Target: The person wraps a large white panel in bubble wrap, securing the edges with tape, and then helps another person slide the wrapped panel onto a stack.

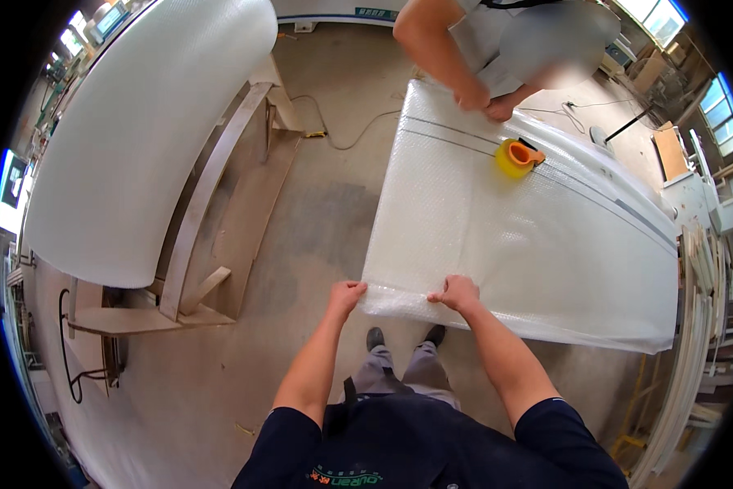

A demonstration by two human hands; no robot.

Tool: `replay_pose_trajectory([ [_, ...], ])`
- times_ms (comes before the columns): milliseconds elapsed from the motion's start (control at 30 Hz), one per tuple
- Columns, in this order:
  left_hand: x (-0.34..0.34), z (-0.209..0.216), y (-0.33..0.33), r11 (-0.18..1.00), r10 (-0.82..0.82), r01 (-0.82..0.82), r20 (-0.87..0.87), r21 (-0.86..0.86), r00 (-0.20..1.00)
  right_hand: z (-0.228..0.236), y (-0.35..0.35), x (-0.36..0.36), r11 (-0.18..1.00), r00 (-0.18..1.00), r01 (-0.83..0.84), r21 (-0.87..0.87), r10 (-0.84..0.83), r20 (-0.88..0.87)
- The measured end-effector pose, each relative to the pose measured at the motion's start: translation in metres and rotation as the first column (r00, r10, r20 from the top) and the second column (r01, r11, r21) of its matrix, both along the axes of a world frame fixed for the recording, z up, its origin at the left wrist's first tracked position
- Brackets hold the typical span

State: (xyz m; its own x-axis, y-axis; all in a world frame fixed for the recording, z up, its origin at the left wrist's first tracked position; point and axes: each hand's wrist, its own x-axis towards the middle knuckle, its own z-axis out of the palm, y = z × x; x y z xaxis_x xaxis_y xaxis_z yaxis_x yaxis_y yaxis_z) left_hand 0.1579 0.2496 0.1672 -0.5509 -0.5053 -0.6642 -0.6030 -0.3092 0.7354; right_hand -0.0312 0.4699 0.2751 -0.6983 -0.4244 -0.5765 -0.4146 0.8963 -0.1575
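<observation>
A large flat panel covered in clear bubble wrap [480, 220] stretches from in front of me to the far right. At its near left corner my left hand [347, 295] is closed, pinching the edge of the wrap. My right hand [457, 292] grips the folded wrap along the near edge, a short way to the right, its thumb pointing left. On top of the wrap, toward the far side, rests a tape dispenser [523, 155] with an orange frame and a yellow roll. What lies under the wrap is mostly hidden.
Across the panel a co-worker bends over its far edge, hands [487, 104] together there. To my left a curved white panel [154, 138] leans over a wooden frame [211, 204]. A cable [350, 147] lies on the floor between. Stacked boards [692, 326] stand at the right.
</observation>
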Motion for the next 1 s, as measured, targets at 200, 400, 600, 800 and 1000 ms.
replay_pose_trajectory([
  [200, 0.002, 0.006, 0.005, 0.996, 0.0, 0.0, 0.001, -0.084, 1.0, 0.006, -0.004, 0.002, 1.0, 1.0, -0.016, 0.005, 0.016, -0.02],
  [400, 0.001, 0.011, 0.006, 0.999, 0.019, -0.018, 0.017, -0.039, 1.0, 0.006, -0.004, 0.001, 1.0, 1.0, 0.014, 0.023, -0.015, 0.017],
  [600, -0.006, 0.089, 0.018, 0.918, -0.392, 0.387, -0.049, -0.089, 0.919, 0.005, -0.004, 0.001, 1.0, 0.999, 0.017, 0.021, -0.017, 0.03],
  [800, -0.011, 0.083, 0.035, 0.827, -0.333, 0.43, 0.3, -0.363, 0.894, 0.006, -0.005, -0.001, 0.999, 0.999, 0.037, 0.028, -0.037, 0.032],
  [1000, -0.021, 0.102, 0.031, 0.847, -0.321, 0.459, 0.431, -0.267, 0.844, 0.006, -0.002, 0.002, 0.999, 0.999, 0.026, 0.029, -0.027, 0.041],
])
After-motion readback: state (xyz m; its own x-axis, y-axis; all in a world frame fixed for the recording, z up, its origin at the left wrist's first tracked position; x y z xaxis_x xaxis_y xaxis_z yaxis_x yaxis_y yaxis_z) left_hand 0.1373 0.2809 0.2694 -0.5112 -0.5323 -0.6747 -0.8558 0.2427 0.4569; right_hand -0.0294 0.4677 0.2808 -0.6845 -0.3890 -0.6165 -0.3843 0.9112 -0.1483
